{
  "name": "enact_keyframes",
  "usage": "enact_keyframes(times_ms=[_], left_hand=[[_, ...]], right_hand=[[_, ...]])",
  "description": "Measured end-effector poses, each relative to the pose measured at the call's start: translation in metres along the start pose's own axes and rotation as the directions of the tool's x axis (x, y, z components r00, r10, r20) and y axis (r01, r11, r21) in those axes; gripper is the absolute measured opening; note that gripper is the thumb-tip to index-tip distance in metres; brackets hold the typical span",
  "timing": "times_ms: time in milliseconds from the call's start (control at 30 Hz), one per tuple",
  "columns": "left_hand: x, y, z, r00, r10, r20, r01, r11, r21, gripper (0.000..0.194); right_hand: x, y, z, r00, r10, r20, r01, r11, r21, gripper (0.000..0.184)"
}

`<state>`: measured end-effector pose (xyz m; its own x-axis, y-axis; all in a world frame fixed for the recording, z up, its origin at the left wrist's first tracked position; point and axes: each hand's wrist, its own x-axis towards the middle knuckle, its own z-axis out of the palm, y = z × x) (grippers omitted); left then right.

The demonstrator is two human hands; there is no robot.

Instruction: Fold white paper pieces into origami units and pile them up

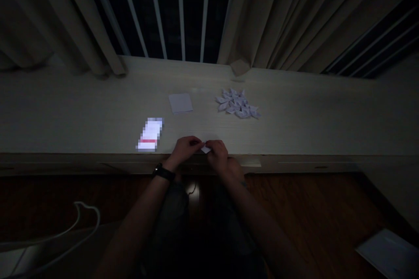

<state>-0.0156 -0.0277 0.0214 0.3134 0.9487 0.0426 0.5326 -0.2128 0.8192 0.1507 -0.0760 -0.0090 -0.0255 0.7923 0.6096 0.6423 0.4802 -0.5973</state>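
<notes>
Between my two hands, at the front edge of the pale ledge (294, 117), is a small folded piece of white paper (206, 149). My left hand (187, 148), with a black watch on its wrist, pinches the paper's left side. On the other side, the fingers of my right hand (218, 152) are closed on the same paper. Beyond my hands lies a flat stack of square white paper (180, 103). To its right is a heap of several small folded paper shapes with pointed ends (238, 103). The dim light hides the paper's finer folds.
A lit phone (150, 134), its screen blurred out, lies left of my hands. Curtains (268, 17) and a barred window (163, 13) stand behind the ledge. A white cable (98, 216) loops at lower left. A pale flat object (391, 253) lies at lower right.
</notes>
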Motion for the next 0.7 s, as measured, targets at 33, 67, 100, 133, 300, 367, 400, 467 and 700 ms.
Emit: enact_keyframes(times_ms=[33, 67, 100, 133, 300, 367, 400, 467, 700], left_hand=[[0.000, 0.000, -0.001, 1.000, 0.005, 0.019, -0.005, 0.999, 0.035, 0.027], [0.001, 0.001, -0.003, 0.999, 0.010, 0.033, -0.013, 0.997, 0.074, 0.026], [0.001, 0.002, -0.004, 0.999, 0.019, 0.044, -0.024, 0.992, 0.120, 0.024], [0.001, 0.003, -0.005, 0.998, 0.033, 0.051, -0.041, 0.984, 0.172, 0.024], [0.002, 0.012, -0.009, 0.990, 0.084, 0.116, -0.124, 0.912, 0.392, 0.024], [0.003, 0.014, -0.009, 0.992, 0.065, 0.112, -0.106, 0.903, 0.416, 0.025], [0.003, 0.014, -0.008, 0.993, 0.056, 0.101, -0.093, 0.904, 0.417, 0.025], [0.002, 0.013, -0.007, 0.996, 0.048, 0.078, -0.076, 0.911, 0.406, 0.024], [-0.003, 0.009, 0.000, 0.998, 0.047, 0.035, -0.056, 0.929, 0.367, 0.027]], right_hand=[[-0.001, 0.003, 0.003, 1.000, -0.029, 0.006, 0.029, 1.000, 0.001, 0.036], [-0.002, 0.007, 0.007, 0.999, -0.053, 0.011, 0.053, 0.999, 0.001, 0.036], [-0.003, 0.011, 0.010, 0.997, -0.073, 0.015, 0.073, 0.997, 0.000, 0.037], [-0.004, 0.014, 0.014, 0.996, -0.088, 0.018, 0.089, 0.996, -0.002, 0.037], [-0.009, 0.022, 0.024, 0.993, -0.116, 0.024, 0.116, 0.993, -0.015, 0.038], [-0.009, 0.021, 0.022, 0.992, -0.119, 0.036, 0.120, 0.992, -0.029, 0.038], [-0.009, 0.019, 0.021, 0.991, -0.122, 0.049, 0.123, 0.992, -0.035, 0.038], [-0.007, 0.017, 0.018, 0.988, -0.132, 0.082, 0.136, 0.990, -0.040, 0.038], [-0.007, 0.014, 0.014, 0.984, -0.103, 0.146, 0.116, 0.990, -0.085, 0.040]])
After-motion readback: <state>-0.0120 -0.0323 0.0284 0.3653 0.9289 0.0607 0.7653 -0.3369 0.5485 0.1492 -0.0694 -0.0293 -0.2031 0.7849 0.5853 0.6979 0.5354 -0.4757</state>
